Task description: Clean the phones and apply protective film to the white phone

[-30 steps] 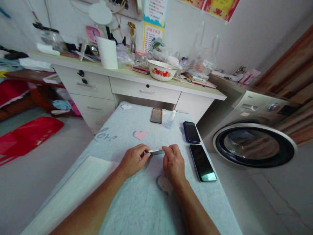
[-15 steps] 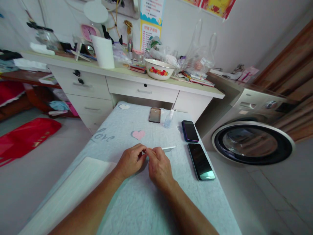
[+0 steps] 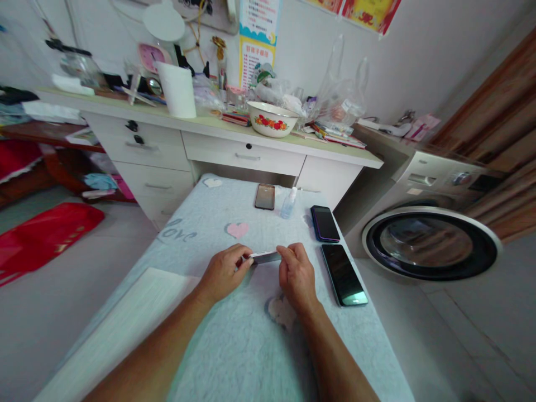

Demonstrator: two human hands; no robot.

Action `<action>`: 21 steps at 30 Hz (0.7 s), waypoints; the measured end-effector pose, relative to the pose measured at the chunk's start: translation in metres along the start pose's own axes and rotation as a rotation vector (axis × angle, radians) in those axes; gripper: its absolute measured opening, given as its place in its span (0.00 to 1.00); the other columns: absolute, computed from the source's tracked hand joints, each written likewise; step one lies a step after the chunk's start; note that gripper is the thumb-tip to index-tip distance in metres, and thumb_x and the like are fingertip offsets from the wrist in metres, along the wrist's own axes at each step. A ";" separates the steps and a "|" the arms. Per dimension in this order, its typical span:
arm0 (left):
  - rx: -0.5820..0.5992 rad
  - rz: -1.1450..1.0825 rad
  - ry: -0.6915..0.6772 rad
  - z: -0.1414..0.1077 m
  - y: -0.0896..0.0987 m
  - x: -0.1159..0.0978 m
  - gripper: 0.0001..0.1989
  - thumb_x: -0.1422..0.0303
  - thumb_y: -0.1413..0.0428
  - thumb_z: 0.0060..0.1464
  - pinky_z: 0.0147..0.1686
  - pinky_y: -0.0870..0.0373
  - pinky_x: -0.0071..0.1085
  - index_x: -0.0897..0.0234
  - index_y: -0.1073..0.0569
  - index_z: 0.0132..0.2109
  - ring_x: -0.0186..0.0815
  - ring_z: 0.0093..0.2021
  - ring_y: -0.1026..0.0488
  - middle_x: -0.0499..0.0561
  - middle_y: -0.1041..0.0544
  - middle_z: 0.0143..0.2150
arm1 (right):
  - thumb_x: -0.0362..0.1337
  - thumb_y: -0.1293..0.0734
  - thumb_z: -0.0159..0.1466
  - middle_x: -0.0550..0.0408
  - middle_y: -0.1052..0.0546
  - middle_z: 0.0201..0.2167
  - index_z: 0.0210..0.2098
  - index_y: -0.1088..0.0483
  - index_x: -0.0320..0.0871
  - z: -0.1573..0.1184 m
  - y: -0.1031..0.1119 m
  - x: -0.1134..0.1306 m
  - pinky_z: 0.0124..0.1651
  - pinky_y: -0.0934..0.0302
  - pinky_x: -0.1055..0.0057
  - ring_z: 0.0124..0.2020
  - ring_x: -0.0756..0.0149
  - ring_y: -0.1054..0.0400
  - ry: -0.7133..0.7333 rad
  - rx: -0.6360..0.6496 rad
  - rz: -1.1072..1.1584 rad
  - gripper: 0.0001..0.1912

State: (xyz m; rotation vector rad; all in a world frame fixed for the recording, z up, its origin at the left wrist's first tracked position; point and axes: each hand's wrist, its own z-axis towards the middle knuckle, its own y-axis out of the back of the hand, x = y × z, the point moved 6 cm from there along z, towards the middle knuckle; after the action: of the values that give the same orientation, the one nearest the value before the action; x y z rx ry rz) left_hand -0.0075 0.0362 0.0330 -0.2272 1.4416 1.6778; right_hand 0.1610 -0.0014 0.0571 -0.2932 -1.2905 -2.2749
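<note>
Between my hands is a phone, a slim slab seen almost edge-on, with a pale upper edge and a dark grey side towards me. My left hand pinches its left end between thumb and fingers. At the other end, my right hand has its thumb and fingertips closed on the right corner. Beyond them on the cloth lie a brown see-through phone case and a small clear spray bottle with a white cap. Two dark phones, one farther back and a larger one nearer, lie to the right.
A pale cloth with hearts covers the table. A whitish flat strip lies along its left side. Behind stands a cluttered desk with a flowered bowl and a paper roll. A washing machine's open door juts out at right.
My right hand has moved right, away from my left hand, to the far end of the phone. More of the phone's dark side now shows. My left hand stays nearly in place.
</note>
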 end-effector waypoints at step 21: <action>-0.055 -0.003 0.054 0.002 0.006 0.009 0.05 0.69 0.50 0.55 0.31 0.36 0.26 0.62 0.30 0.36 0.31 0.28 0.30 0.46 0.27 0.30 | 0.27 0.44 0.63 0.51 0.34 0.35 0.44 0.28 0.41 0.002 0.006 -0.024 0.40 0.41 0.71 0.36 0.65 0.37 -0.092 -0.093 -0.071 0.17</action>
State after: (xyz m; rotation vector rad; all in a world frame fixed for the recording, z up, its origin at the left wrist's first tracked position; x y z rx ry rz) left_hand -0.0164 0.0423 0.0319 -0.3075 1.4353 1.7220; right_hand 0.1840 0.0052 0.0524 -0.3946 -1.2612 -2.4106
